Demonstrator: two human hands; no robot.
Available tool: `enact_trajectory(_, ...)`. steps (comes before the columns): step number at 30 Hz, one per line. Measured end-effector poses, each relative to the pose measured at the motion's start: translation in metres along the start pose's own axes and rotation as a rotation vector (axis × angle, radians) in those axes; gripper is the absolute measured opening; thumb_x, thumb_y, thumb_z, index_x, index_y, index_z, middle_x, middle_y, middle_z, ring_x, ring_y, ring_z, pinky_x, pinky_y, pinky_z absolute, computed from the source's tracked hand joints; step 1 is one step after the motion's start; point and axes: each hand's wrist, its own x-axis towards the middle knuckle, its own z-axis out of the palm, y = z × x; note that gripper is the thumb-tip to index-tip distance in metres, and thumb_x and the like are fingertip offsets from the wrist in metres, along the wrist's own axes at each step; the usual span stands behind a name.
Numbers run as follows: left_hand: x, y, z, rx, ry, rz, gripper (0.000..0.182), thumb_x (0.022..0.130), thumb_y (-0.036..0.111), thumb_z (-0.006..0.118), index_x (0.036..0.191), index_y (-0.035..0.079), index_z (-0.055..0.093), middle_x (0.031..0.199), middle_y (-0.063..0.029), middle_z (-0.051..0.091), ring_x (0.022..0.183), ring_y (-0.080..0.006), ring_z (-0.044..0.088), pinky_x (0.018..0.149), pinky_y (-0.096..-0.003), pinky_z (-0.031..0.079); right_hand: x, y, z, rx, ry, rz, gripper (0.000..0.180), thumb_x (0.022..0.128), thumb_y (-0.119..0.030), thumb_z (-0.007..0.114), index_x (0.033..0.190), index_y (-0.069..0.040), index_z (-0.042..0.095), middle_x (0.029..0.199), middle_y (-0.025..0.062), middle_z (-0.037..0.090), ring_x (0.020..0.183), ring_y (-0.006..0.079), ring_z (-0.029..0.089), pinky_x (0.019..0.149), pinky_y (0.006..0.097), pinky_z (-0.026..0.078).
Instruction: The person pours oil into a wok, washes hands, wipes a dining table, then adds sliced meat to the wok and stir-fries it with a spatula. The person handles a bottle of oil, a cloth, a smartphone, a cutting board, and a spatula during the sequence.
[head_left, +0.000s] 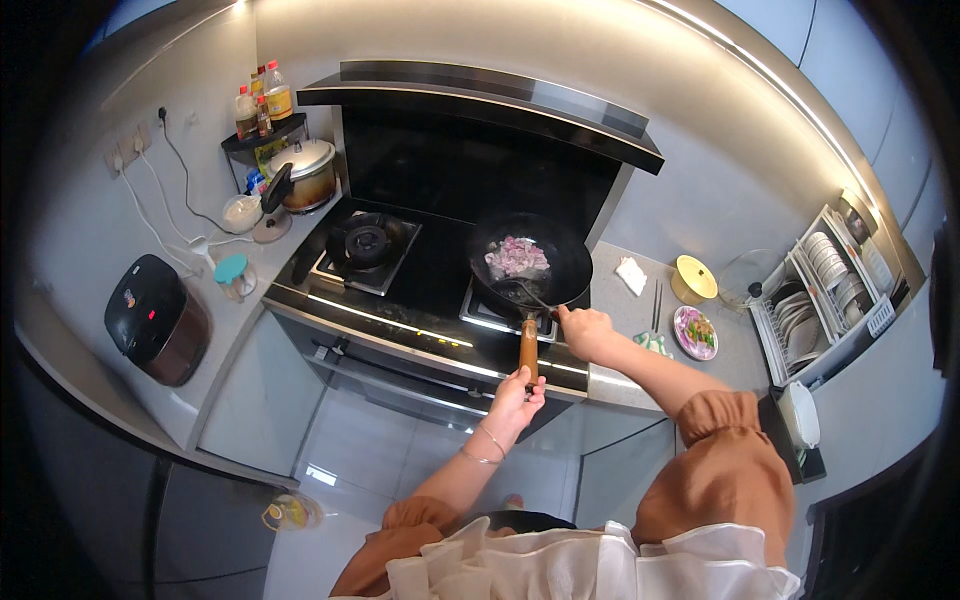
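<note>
A black wok (574, 262) sits on the right burner of the gas stove (442, 277). Pinkish pieces of sliced meat (517, 259) lie in the bottom of it. My left hand (517, 397) grips the lower end of the wok's wooden handle (529, 349), which points toward me. My right hand (587, 332) is closed around the handle of a dark spatula (529, 294). The spatula's head rests inside the wok, just on the near side of the meat; its exact shape is hard to make out.
Right of the stove are a plate of cut vegetables (696, 332), a yellow pot (694, 279), chopsticks (657, 306), a white cloth (631, 275) and a dish rack (810, 307). At left stand a pressure cooker (311, 180) and a rice cooker (157, 319). A range hood (480, 101) overhangs the back.
</note>
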Motion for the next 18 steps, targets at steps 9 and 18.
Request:
enact_trajectory(9, -0.003, 0.008, -0.003, -0.012, 0.004, 0.0, 0.016, 0.093, 0.019, 0.042, 0.1, 0.006, 0.038, 0.086, -0.0158, 0.048, 0.061, -0.0155, 0.043, 0.048, -0.022, 0.034, -0.005, 0.039, -0.005, 0.246, 0.062, 0.037, 0.046, 0.081, -0.025, 0.053, 0.125, -0.017, 0.043, 0.091, 0.0173, 0.062, 0.083, 0.0345, 0.06, 0.072, 0.0446, 0.048)
enact_trajectory(18, 0.003, 0.002, -0.01, -0.028, 0.011, 0.003, 0.015, 0.092, 0.019, 0.043, 0.098, 0.006, 0.04, 0.087, -0.0167, 0.049, 0.06, -0.0163, 0.043, 0.048, -0.0228, 0.034, 0.083, 0.042, 0.004, 0.266, 0.203, 0.213, 0.048, 0.082, -0.026, 0.053, 0.128, -0.017, 0.041, 0.094, 0.0164, 0.062, 0.086, 0.0329, 0.061, 0.071, 0.0426, 0.05)
